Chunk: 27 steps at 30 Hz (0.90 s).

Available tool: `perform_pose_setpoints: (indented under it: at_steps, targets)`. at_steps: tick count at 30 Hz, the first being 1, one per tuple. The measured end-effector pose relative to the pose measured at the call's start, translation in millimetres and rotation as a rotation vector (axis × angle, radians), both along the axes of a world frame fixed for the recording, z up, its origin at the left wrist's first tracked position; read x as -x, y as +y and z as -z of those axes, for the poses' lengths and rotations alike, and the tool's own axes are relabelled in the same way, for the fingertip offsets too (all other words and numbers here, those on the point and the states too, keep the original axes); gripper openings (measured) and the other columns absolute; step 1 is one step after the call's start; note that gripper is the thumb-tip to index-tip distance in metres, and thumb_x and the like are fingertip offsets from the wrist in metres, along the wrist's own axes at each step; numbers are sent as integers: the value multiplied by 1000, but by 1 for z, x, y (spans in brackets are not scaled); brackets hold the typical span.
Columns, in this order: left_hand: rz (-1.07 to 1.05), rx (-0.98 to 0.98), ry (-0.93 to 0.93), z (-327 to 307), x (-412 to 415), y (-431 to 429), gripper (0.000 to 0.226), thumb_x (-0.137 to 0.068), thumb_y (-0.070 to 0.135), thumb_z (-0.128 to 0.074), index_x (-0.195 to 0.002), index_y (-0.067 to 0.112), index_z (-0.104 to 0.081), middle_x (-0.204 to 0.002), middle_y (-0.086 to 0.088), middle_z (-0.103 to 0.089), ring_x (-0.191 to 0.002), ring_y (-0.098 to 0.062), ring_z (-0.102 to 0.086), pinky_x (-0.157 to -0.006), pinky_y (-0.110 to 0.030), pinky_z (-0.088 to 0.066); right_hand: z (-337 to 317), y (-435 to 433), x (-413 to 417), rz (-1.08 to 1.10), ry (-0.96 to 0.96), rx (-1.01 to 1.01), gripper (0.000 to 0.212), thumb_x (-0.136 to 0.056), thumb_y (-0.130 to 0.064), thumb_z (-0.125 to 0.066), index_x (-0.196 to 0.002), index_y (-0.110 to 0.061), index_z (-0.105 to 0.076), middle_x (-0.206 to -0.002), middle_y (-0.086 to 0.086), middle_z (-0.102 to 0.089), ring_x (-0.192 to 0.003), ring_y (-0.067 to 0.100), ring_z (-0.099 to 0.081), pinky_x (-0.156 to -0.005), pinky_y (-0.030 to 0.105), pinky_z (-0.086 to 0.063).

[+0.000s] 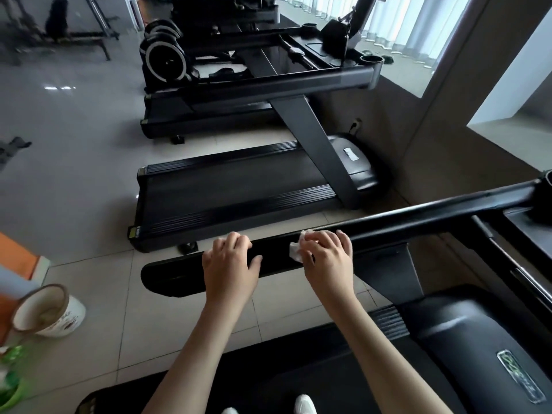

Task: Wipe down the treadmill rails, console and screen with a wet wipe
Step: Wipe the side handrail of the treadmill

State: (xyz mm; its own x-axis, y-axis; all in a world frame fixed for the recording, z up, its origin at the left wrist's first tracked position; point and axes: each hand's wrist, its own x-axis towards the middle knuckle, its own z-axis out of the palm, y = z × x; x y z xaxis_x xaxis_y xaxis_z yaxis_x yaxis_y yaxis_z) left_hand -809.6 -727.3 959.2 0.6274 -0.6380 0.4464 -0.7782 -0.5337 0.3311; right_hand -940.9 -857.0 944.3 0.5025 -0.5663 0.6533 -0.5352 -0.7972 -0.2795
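Wet wipe (295, 251), mostly hidden beneath the right hand (327, 259) clutching it, presses the treadmill rail (418, 217); left hand (230, 265) grips the rail's end

Glossy black handrail (418, 218): a long bar running diagonally from a rounded free end at lower left up to the console (525, 231) at far right. White wet wipe (296, 251): small and crumpled, pressed against the handrail's near face about mid-length, largely covered by the right hand (327, 259), whose fingers curl over the top edge. The left hand (230, 264) grips the handrail just beside it, toward the free end. The console is dark and cropped by the frame edge; apparently a tray with a cup holder (545, 204).
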Motion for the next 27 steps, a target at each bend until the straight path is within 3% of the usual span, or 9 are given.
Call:
perform_pose_setpoints:
  at_steps: [3, 6, 13, 17, 21, 27]
  targets:
    - [-12, -8, -18, 0, 2, -1, 35, -62, 25, -89, -80, 12, -61, -85, -2, -61, -81, -31, -60, -68, -40, -45, 0, -6, 7, 118, -90, -19, 11, -70, -6, -68, -76, -11, -75, -87, 0, -69, -87, 22, -61, -95, 42, -36]
    - [-25, -16, -19, -1, 4, -2, 36, -61, 25, -89, -80, 12, -61, -85, -2, -60, -80, -31, -60, -68, -40, -44, 3, 5, 1, -17, -50, -2, 14, -70, -5, -68, -80, -12, -75, -90, -1, -69, -93, 18, -57, -97, 42, -37]
    - [-51, -63, -20, -2, 7, -4, 34, -66, 26, -87, -84, 11, -62, -88, -3, -60, -84, -30, -59, -72, -41, -44, -15, -7, -12, 47, 10, -138, 29, -83, -23, -46, -74, -15, -72, -80, -3, -69, -82, 23, -65, -97, 42, -35]
    - [-46, -105, -35, -4, 8, -3, 30, -73, 29, -82, -89, 12, -63, -92, -2, -60, -90, -28, -58, -77, -41, -42, -17, -9, -19, -63, 75, -119, 32, -84, -30, -46, -68, -20, -72, -77, -7, -68, -80, 18, -64, -102, 41, -29]
    - [-43, -119, -71, -7, 8, -3, 33, -66, 27, -87, -83, 12, -62, -85, -1, -60, -85, -28, -59, -76, -41, -43, -20, -22, -8, 141, 17, -131, 27, -83, -26, -56, -62, -16, -70, -70, -3, -67, -75, 24, -64, -98, 43, -33]
    - [75, -60, -96, -8, 12, -14, 36, -59, 17, -89, -87, 17, -67, -87, 3, -63, -83, -25, -62, -77, -41, -46, -7, -3, -2, -2, -18, -35, 20, -83, -22, -57, -74, -17, -74, -84, -4, -69, -86, 19, -61, -97, 46, -38]
